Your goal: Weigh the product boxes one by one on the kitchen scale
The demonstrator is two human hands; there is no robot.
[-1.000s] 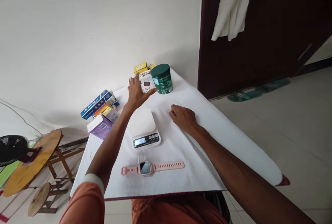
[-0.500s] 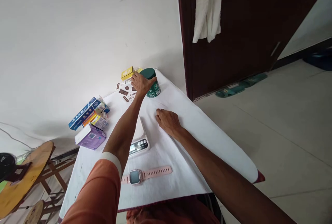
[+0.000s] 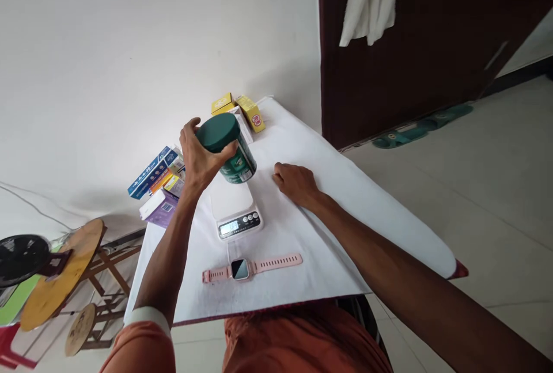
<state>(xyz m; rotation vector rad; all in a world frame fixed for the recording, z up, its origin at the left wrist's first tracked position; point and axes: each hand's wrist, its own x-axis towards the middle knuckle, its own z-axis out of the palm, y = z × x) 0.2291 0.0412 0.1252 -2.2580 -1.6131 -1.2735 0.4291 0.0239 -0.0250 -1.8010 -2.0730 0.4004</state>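
My left hand [image 3: 202, 157] grips a dark green canister [image 3: 237, 161] around its lidded top, thumb on the near side. The canister is tilted and held at the far end of a white digital kitchen scale [image 3: 231, 200]; whether its base touches the scale is unclear. Lit digits show on the scale's display. On the cloth to the right, my right hand [image 3: 297, 183] rests with its fingers curled in; what they hold, if anything, is hidden. A pink-strapped smartwatch [image 3: 240, 269] lies flat in front of the scale.
Yellow boxes [image 3: 251, 114] stand at the table's far end by the wall. Blue, orange and purple packages [image 3: 161, 207] sit along the left edge. A round wooden stool [image 3: 80, 327] and a black fan [image 3: 23, 259] are off to the left.
My left hand has lifted the green canister from beside the boxes and carried it nearer, over the scale. My right hand stays on the cloth. The camera view has shifted slightly.
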